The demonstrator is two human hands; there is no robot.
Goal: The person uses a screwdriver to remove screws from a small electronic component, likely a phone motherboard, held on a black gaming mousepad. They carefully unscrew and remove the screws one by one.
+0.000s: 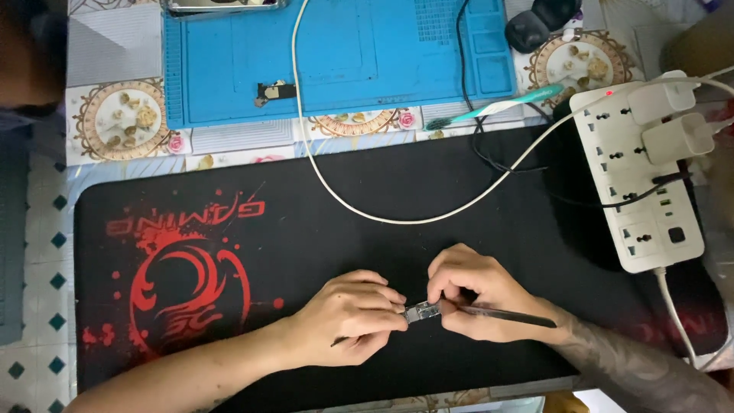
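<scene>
**Small metal part pinched between both hands, mid-desk**

From my remote seat, reading left to right. Black desk mat [321, 229] carries a red swirl emblem and red lettering at its left end. Above it, a blue work mat [344, 61] with a small dark component [274, 92] lying on it.

Left hand [348, 315] is closed, fingertips pinching one end of a small silvery part [423, 311]. Right hand [478, 294] is closed too, steadying the other end and gripping a thin dark tool [505, 314] (tweezers or a probe, I cannot tell).

I judge fine work on the part is under way; the next move calls for a steady tip and firm pinch.

Farther right: teal toothbrush [501, 105], white cable [397, 218], white power strip [638, 183] with two white chargers.
</scene>
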